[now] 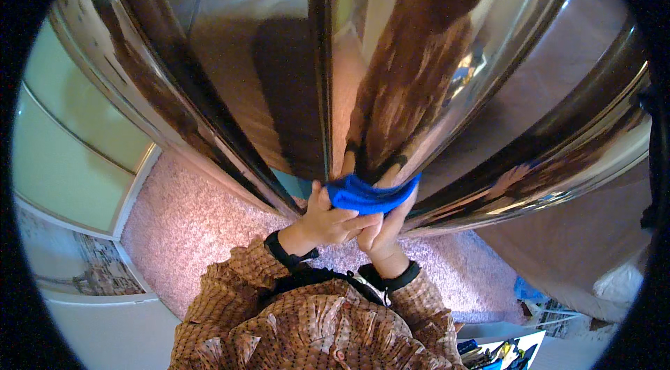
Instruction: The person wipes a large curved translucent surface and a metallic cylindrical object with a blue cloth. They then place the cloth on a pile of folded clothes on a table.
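My left hand (324,221) grips the left side of a bright blue cloth (361,197), with its thumb raised near the cloth's edge. My right hand (390,231) holds the cloth from the right, its fingers partly hidden beneath and behind it. Both hands meet below the cloth's middle. Just ahead rises a polished, mirror-like upright panel (408,71), which reflects my arms and patterned shirt. Whether the cloth touches that surface cannot be told. Dark bands wrap both wrists.
Other glossy curved-looking uprights (172,97) stand to either side. Brown fabric (565,255) hangs or lies at the right. Pink carpet (188,223) covers the floor. Pale green sliding-type panels (78,160) line the left. An open white box (502,351) with mixed items sits lower right.
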Demonstrator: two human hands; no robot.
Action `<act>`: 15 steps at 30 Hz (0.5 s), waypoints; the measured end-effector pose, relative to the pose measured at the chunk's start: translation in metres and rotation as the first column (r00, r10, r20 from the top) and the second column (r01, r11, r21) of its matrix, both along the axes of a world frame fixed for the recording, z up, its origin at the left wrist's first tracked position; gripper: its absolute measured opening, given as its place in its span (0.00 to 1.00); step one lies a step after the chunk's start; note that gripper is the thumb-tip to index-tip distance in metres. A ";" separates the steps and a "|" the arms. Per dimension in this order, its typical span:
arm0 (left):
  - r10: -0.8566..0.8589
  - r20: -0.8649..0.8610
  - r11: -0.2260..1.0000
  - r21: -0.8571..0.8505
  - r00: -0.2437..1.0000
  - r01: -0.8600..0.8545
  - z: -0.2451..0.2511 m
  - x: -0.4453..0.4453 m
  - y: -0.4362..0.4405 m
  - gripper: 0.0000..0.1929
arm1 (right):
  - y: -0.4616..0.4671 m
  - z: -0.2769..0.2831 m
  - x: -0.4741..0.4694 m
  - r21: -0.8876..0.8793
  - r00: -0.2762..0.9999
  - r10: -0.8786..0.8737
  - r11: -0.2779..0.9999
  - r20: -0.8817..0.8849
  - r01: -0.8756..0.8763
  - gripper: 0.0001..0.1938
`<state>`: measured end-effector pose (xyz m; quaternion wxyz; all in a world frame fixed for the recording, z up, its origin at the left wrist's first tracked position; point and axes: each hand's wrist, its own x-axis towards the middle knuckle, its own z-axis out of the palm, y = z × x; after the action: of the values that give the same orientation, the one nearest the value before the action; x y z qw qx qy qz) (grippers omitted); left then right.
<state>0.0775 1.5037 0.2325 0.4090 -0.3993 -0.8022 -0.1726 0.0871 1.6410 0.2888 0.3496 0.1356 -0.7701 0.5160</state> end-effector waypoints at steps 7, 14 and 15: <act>-0.233 -0.106 0.808 0.532 0.967 0.253 0.090 -0.038 0.013 0.21 | -0.020 0.080 -0.020 0.190 0.848 -0.257 0.906 -0.464 0.378 0.36; -0.653 0.497 0.617 0.787 0.571 0.021 -0.016 -0.025 0.002 0.31 | -0.020 0.015 -0.009 0.491 0.806 -0.259 0.681 -0.532 0.543 0.39; -0.659 0.523 0.626 0.780 0.540 0.009 -0.027 -0.022 0.000 0.31 | -0.019 0.000 -0.007 0.567 0.789 -0.243 0.580 -0.564 0.585 0.38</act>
<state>0.0552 1.5037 0.2053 0.0930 -0.2567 -0.6623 -0.6977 0.0803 1.6223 0.2888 0.5407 0.1810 -0.8209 0.0306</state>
